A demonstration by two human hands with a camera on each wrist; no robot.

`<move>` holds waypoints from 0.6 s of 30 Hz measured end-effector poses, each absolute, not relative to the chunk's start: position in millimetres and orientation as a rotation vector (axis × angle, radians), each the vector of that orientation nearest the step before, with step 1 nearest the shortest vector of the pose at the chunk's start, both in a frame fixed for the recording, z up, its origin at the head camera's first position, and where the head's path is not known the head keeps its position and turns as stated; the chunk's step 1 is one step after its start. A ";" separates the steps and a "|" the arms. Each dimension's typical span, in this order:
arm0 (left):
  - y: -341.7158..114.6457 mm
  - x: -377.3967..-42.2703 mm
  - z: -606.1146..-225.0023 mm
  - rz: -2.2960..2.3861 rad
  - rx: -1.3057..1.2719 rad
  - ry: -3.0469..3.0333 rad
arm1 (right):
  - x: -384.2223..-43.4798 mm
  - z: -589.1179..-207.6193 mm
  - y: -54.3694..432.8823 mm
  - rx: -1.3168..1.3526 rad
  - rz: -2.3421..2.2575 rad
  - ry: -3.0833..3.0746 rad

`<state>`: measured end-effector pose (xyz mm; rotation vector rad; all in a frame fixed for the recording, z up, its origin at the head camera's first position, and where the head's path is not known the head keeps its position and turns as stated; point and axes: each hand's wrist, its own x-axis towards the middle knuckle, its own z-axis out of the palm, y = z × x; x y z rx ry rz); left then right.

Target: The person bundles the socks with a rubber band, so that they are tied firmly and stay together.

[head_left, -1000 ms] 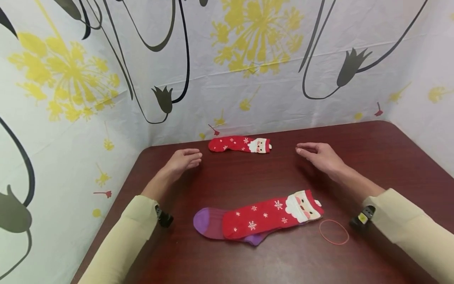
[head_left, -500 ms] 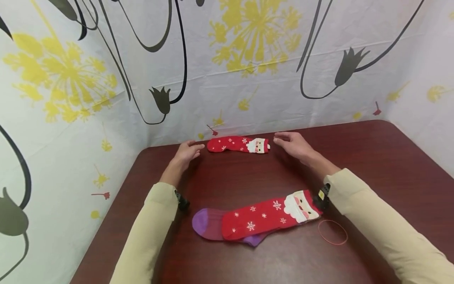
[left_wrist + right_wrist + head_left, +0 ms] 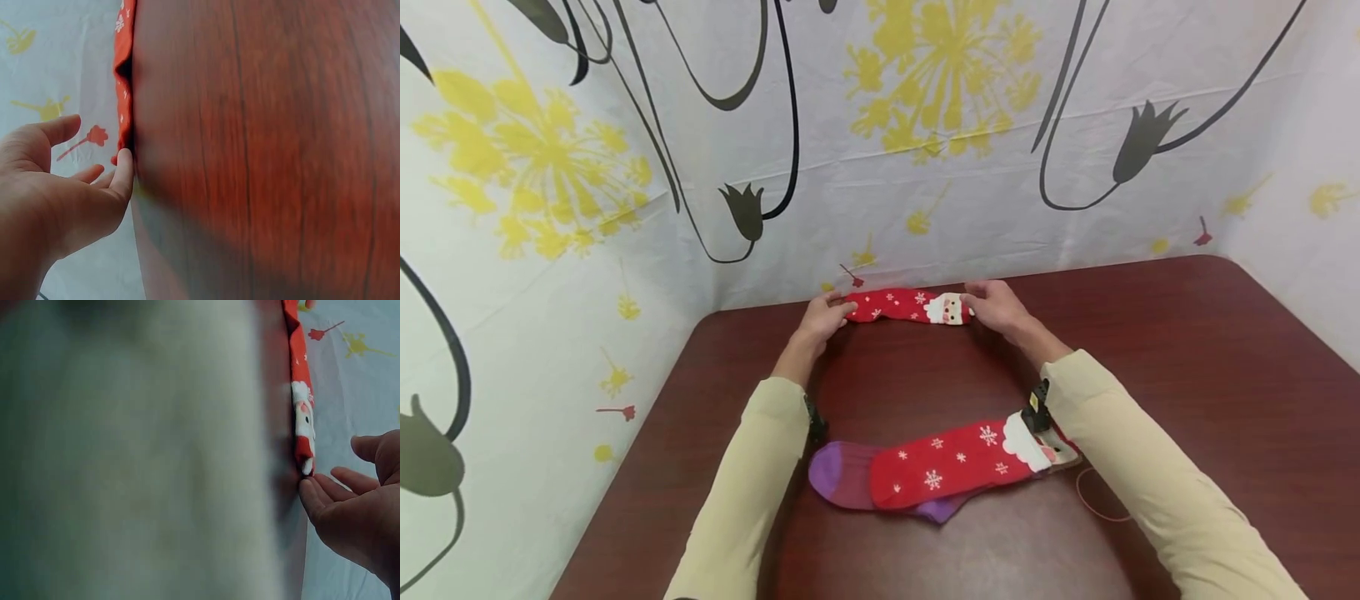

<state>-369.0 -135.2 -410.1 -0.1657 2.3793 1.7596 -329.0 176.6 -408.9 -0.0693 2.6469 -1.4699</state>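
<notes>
A red sock (image 3: 895,306) with white snowflakes and a Santa face lies flat at the far edge of the table. My left hand (image 3: 825,318) is at its toe end; in the left wrist view the thumb stands apart and one fingertip meets the sock's end. At the Santa cuff is my right hand (image 3: 997,307), whose fingertips come up to the cuff in the right wrist view, thumb raised. Closer to me, a second red Santa sock (image 3: 951,462) lies over a purple sock (image 3: 842,475). My right wrist and its camera hide part of that sock's cuff.
A thin red rubber band (image 3: 1093,500) lies right of the near socks, partly hidden by the right sleeve. Behind the brown table (image 3: 1210,375) rises a white cloth wall (image 3: 865,183) with flower prints.
Both hands have moved inward, from apart on either side to the two ends of the far sock. The right arm now overlaps the near sock's cuff and the band. The socks lie unmoved.
</notes>
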 end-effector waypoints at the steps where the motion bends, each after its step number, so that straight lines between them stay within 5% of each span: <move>1: -133.6 -368.9 -410.1 1.753 -0.161 2.389 | -329.6 -408.8 175.5 -0.059 -1.471 2.644; 18: -125.4 -369.7 -412.1 1.602 -0.249 2.462 | -335.1 -416.9 172.5 0.004 -1.356 2.749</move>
